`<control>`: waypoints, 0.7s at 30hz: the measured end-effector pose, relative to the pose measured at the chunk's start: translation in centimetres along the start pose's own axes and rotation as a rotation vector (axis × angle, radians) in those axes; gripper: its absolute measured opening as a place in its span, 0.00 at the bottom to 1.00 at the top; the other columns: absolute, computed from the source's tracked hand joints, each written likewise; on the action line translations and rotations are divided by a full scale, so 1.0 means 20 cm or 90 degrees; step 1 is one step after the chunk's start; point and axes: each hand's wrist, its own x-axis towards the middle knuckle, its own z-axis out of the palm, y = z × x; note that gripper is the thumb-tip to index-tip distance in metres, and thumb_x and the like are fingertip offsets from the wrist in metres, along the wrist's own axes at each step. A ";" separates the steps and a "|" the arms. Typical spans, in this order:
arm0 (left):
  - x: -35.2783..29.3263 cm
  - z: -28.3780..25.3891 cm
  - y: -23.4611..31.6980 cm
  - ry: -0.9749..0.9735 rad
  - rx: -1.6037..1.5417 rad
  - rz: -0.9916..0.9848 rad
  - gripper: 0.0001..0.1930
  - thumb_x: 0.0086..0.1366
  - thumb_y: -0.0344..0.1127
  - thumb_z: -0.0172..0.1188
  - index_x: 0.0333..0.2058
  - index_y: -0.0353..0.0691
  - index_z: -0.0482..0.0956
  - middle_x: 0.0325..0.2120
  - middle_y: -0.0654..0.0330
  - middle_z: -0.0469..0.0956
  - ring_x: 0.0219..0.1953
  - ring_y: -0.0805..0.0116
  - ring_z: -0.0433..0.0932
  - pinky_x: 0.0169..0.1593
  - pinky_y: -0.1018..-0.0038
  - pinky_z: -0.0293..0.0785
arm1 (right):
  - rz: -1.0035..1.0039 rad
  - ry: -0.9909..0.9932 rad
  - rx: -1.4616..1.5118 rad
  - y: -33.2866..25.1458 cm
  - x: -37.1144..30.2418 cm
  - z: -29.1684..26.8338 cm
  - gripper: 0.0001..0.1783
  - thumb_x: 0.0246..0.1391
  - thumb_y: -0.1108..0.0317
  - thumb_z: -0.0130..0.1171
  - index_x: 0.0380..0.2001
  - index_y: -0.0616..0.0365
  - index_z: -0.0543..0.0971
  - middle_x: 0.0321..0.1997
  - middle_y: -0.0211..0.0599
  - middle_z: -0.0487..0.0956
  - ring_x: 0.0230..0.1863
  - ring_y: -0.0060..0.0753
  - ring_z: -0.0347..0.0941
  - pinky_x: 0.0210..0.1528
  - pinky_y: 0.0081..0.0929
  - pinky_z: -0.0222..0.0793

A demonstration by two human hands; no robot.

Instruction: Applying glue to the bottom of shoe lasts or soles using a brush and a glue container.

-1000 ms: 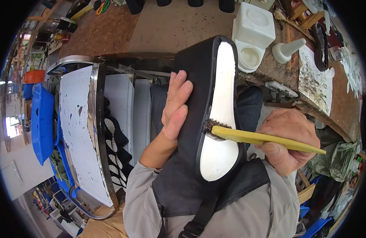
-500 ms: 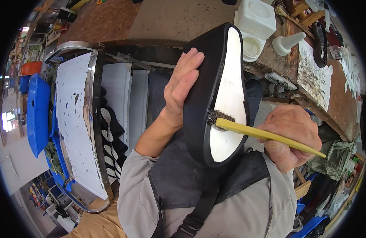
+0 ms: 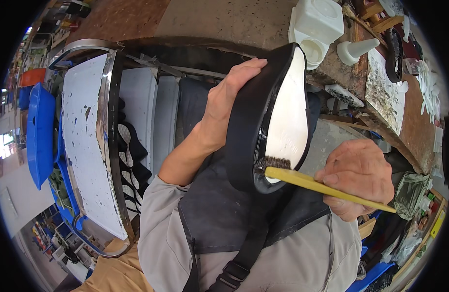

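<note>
My left hand (image 3: 223, 100) grips the side of a black shoe upper (image 3: 249, 126), its fingers curled over the far side. The upper's white underside (image 3: 289, 117) faces right, ringed by a black edge that looks wet and glossy in places. My right hand (image 3: 358, 177) is closed around the yellow handle of a brush (image 3: 302, 180). The brush's dark bristles (image 3: 275, 163) touch the black edge and the white underside near the shoe's lower, nearer end. Whatever my left thumb presses on is hidden behind the shoe.
A white plastic container (image 3: 316, 24) and a white cone-shaped nozzle (image 3: 356, 50) stand on the stained bench ahead right. To the left is a metal-framed rack (image 3: 90, 146) with pale shelves and black-and-white shoe pieces (image 3: 132, 141). Blue bins (image 3: 41, 136) lie beyond it.
The shoe has tilted, its far end moving down and right. The brush has slid along the edge toward the shoe's near end, and my right hand has dropped slightly.
</note>
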 end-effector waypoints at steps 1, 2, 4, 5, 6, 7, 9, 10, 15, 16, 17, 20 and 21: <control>0.00 0.00 -0.01 -0.021 -0.012 -0.002 0.27 0.52 0.28 0.63 0.50 0.31 0.64 0.50 0.42 0.71 0.50 0.46 0.74 0.53 0.65 0.70 | 0.003 -0.007 0.003 0.00 0.00 0.00 0.13 0.34 0.77 0.68 0.28 0.71 0.78 0.22 0.46 0.79 0.15 0.29 0.74 0.14 0.19 0.68; -0.01 0.00 -0.02 -0.043 -0.026 -0.005 0.28 0.51 0.29 0.63 0.51 0.31 0.64 0.50 0.42 0.71 0.50 0.46 0.74 0.52 0.66 0.70 | 0.007 -0.013 0.004 -0.01 0.00 0.00 0.13 0.35 0.76 0.68 0.28 0.70 0.79 0.22 0.46 0.79 0.15 0.28 0.74 0.14 0.19 0.68; 0.01 0.00 0.01 -0.065 -0.047 -0.022 0.29 0.50 0.29 0.64 0.52 0.32 0.64 0.50 0.43 0.71 0.49 0.48 0.75 0.51 0.68 0.70 | -0.004 -0.020 0.007 -0.01 0.00 -0.01 0.13 0.36 0.75 0.68 0.28 0.70 0.79 0.22 0.45 0.79 0.16 0.28 0.74 0.14 0.18 0.68; 0.01 0.00 0.03 -0.088 -0.067 -0.039 0.31 0.50 0.30 0.64 0.53 0.32 0.63 0.49 0.45 0.71 0.48 0.49 0.75 0.51 0.69 0.71 | -0.016 -0.026 0.010 -0.01 0.00 -0.01 0.13 0.37 0.75 0.68 0.28 0.70 0.79 0.22 0.45 0.79 0.16 0.28 0.74 0.15 0.18 0.68; 0.01 0.00 0.04 -0.088 -0.068 -0.039 0.31 0.50 0.30 0.64 0.53 0.32 0.63 0.49 0.45 0.71 0.48 0.49 0.75 0.51 0.69 0.71 | -0.016 -0.026 0.010 0.00 0.00 -0.01 0.13 0.37 0.75 0.68 0.28 0.70 0.79 0.22 0.45 0.79 0.16 0.28 0.74 0.15 0.18 0.68; 0.01 0.00 0.06 -0.118 -0.095 -0.092 0.31 0.50 0.31 0.64 0.53 0.33 0.63 0.49 0.46 0.71 0.48 0.50 0.75 0.50 0.69 0.71 | -0.028 -0.033 0.020 0.00 0.00 -0.01 0.12 0.38 0.75 0.68 0.28 0.70 0.79 0.22 0.44 0.79 0.16 0.28 0.74 0.15 0.18 0.68; 0.01 0.01 0.08 -0.159 -0.141 -0.170 0.32 0.48 0.33 0.66 0.53 0.35 0.64 0.47 0.49 0.73 0.47 0.52 0.76 0.48 0.70 0.72 | -0.038 -0.038 0.027 0.01 0.02 -0.02 0.11 0.39 0.75 0.68 0.27 0.70 0.79 0.22 0.44 0.79 0.16 0.27 0.74 0.15 0.18 0.68; 0.02 0.01 0.10 -0.160 -0.143 -0.170 0.32 0.48 0.33 0.66 0.53 0.35 0.64 0.47 0.49 0.73 0.47 0.52 0.76 0.48 0.70 0.72 | -0.050 -0.054 0.039 0.02 0.04 -0.03 0.10 0.38 0.76 0.68 0.26 0.70 0.79 0.22 0.44 0.79 0.16 0.27 0.74 0.15 0.17 0.67; 0.05 0.00 0.14 -0.268 -0.226 -0.315 0.30 0.50 0.34 0.66 0.51 0.38 0.65 0.42 0.52 0.77 0.45 0.52 0.78 0.47 0.68 0.72 | -0.103 -0.098 0.087 0.08 0.10 -0.07 0.08 0.37 0.78 0.67 0.24 0.71 0.79 0.20 0.44 0.79 0.16 0.27 0.74 0.14 0.17 0.65; 0.06 0.01 0.15 -0.297 -0.287 -0.352 0.28 0.51 0.33 0.65 0.51 0.38 0.65 0.40 0.52 0.78 0.44 0.53 0.78 0.47 0.67 0.72 | -0.117 -0.150 0.090 0.09 0.11 -0.10 0.08 0.41 0.74 0.66 0.25 0.68 0.79 0.21 0.43 0.79 0.17 0.27 0.75 0.17 0.17 0.66; 0.07 0.00 0.16 -0.315 -0.268 -0.340 0.26 0.53 0.34 0.63 0.50 0.39 0.66 0.39 0.53 0.79 0.43 0.53 0.79 0.46 0.67 0.73 | -0.133 -0.203 0.096 0.10 0.13 -0.12 0.09 0.44 0.70 0.65 0.25 0.65 0.79 0.23 0.42 0.80 0.17 0.27 0.75 0.20 0.17 0.68; 0.08 0.01 0.16 -0.351 -0.299 -0.380 0.25 0.54 0.36 0.62 0.50 0.39 0.66 0.39 0.54 0.78 0.43 0.54 0.79 0.46 0.68 0.73 | -0.155 -0.254 0.144 0.15 0.17 -0.16 0.08 0.46 0.70 0.63 0.21 0.64 0.78 0.19 0.39 0.78 0.14 0.24 0.72 0.18 0.18 0.66; 0.09 0.01 0.16 -0.354 -0.299 -0.378 0.25 0.54 0.36 0.62 0.50 0.39 0.66 0.39 0.54 0.78 0.43 0.54 0.79 0.46 0.68 0.73 | -0.155 -0.253 0.141 0.15 0.15 -0.16 0.08 0.46 0.70 0.63 0.21 0.64 0.78 0.19 0.39 0.78 0.14 0.24 0.72 0.18 0.18 0.66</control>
